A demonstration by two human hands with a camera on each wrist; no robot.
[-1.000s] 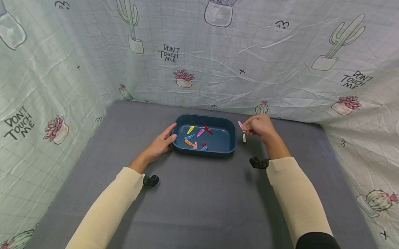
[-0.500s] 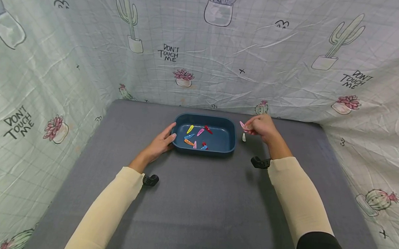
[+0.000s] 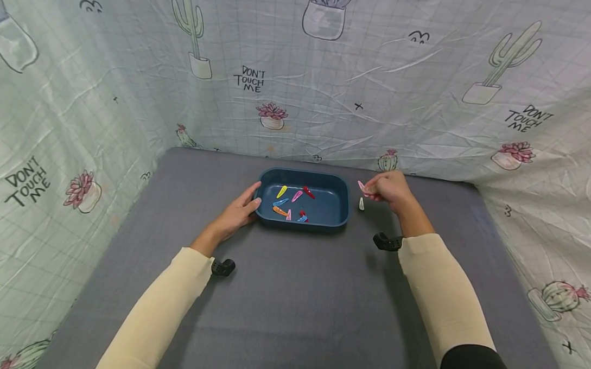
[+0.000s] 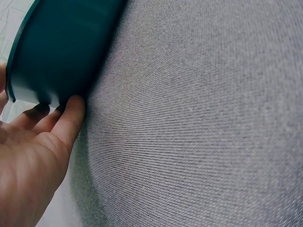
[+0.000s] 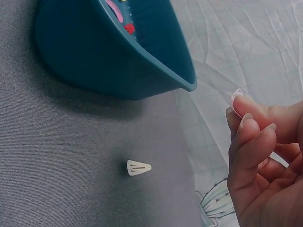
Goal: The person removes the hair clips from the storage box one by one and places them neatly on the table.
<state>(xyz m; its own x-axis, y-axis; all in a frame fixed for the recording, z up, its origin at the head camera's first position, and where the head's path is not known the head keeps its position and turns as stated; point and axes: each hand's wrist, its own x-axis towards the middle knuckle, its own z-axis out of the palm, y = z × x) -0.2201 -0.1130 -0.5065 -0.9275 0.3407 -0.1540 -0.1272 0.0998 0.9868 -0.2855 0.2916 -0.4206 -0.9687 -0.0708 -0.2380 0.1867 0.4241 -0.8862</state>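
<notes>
My right hand [image 3: 389, 189] pinches a pink snap hair clip [image 3: 361, 187] between thumb and fingertips, above the table just right of a dark blue tray [image 3: 301, 226]. Below that hand, a white hair clip [image 3: 361, 203] lies on the table; the right wrist view shows this white clip apart from the tray's wall. At the tray's left end, my left hand [image 3: 236, 210] rests with extended fingers against the outer wall and rim. In the tray lie several hair clips, among them a yellow clip [image 3: 281, 192], an orange clip [image 3: 280, 211] and a red clip [image 3: 309, 192].
The grey cloth-covered table [image 3: 291, 304] stretches in front of the tray and to both sides. A pale curtain [image 3: 328, 77] printed with cactus drawings hangs close behind the tray and along both sides.
My right hand has shifted slightly right with the pink clip, which has moved a little away from the tray. The left hand and the tray stay put.
</notes>
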